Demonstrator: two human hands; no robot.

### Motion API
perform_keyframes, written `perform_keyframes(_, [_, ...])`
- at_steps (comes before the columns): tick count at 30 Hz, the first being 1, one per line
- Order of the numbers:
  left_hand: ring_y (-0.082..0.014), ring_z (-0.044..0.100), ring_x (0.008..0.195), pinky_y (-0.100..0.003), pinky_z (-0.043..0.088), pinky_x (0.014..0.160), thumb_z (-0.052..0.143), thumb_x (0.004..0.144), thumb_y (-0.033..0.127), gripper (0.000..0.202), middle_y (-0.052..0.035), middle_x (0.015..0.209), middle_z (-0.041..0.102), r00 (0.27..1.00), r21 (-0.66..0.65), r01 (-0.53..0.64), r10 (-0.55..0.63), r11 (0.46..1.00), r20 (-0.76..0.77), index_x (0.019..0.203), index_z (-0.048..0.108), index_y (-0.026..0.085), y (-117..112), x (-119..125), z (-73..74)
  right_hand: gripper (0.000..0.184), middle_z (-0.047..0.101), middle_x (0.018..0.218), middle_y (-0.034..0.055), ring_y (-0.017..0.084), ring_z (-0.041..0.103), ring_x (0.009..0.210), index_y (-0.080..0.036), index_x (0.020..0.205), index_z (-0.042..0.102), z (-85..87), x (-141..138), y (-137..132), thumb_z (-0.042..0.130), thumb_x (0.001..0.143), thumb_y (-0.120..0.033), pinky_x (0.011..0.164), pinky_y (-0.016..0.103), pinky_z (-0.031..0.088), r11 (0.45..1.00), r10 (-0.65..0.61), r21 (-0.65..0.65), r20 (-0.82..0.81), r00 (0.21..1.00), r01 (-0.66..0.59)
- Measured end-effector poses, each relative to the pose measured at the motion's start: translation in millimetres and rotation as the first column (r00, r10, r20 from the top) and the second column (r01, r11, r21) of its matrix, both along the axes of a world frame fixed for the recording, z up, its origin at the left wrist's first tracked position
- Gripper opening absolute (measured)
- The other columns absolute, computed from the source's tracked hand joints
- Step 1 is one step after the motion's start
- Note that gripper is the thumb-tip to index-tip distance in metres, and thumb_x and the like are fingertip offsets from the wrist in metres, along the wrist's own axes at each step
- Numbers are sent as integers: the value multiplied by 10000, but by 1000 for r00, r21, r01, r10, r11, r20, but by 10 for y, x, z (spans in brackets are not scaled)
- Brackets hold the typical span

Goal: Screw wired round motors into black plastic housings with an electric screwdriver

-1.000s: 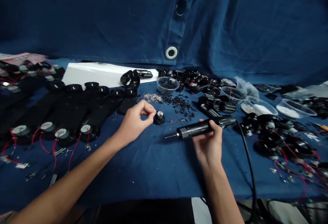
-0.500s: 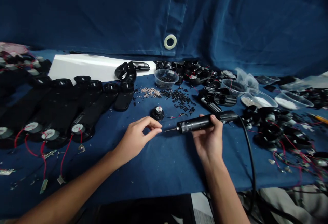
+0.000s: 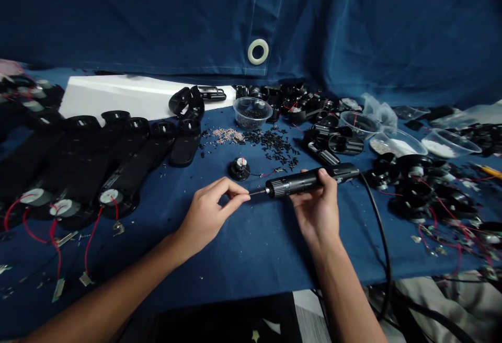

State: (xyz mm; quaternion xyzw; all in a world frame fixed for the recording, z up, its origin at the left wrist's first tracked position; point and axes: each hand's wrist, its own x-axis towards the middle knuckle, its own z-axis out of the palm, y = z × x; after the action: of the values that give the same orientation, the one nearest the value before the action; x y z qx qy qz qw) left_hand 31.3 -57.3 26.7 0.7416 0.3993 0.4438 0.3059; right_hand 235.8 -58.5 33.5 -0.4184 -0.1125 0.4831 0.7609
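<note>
My right hand (image 3: 317, 207) is wrapped round a black electric screwdriver (image 3: 298, 182), held level with its bit pointing left. At the bit's tip, the thumb and forefinger of my left hand (image 3: 214, 209) are pinched together. Whatever lies between those fingertips is too small to make out. Just beyond the bit, a small motor in a round black base (image 3: 239, 168) stands on the blue cloth, its thin wire running right to a small board. Behind it lie a heap of tiny copper-coloured screws (image 3: 228, 135) and scattered small black parts (image 3: 276, 144).
Black housings with motors and red wires (image 3: 105, 170) line the left. A clear bowl of small dark parts (image 3: 253, 113) stands behind the screws. More bowls, including one with white pieces (image 3: 441, 147), and wired black parts (image 3: 423, 191) fill the right. The screwdriver's cable (image 3: 379, 228) hangs over the front edge.
The screwdriver's bit has come left to my left fingertips, where a small gap showed before. The whole view has shifted slightly; the motor still stands in place.
</note>
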Motion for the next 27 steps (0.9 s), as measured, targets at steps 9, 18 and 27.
perform_keyframes(9, [-84,600,737,-199,430,688,609,868,208,84,34,801,654,996,40,-92,92,995,6,792,595,174,-47,47,-32,252,608,769,-15,129,607,711,-173,814,560,-5,-25,11,689,722,-369,748,338,552,999,16,-32,62,998,-14])
perform_keyframes(18, [-84,599,724,-207,436,681,599,876,209,104,33,768,628,988,70,-154,152,986,37,785,568,168,-50,78,-67,274,628,744,-5,135,638,734,-172,799,556,-38,-20,-8,704,711,-386,768,325,562,997,64,-43,81,995,-60])
perform_keyframes(27, [-169,539,988,-314,445,892,720,771,319,442,-28,1046,563,991,34,36,-32,999,-132,1154,526,214,-47,77,-65,277,652,723,29,166,659,718,-147,778,561,-75,58,-15,698,722,-381,742,353,584,982,124,-155,120,985,-105])
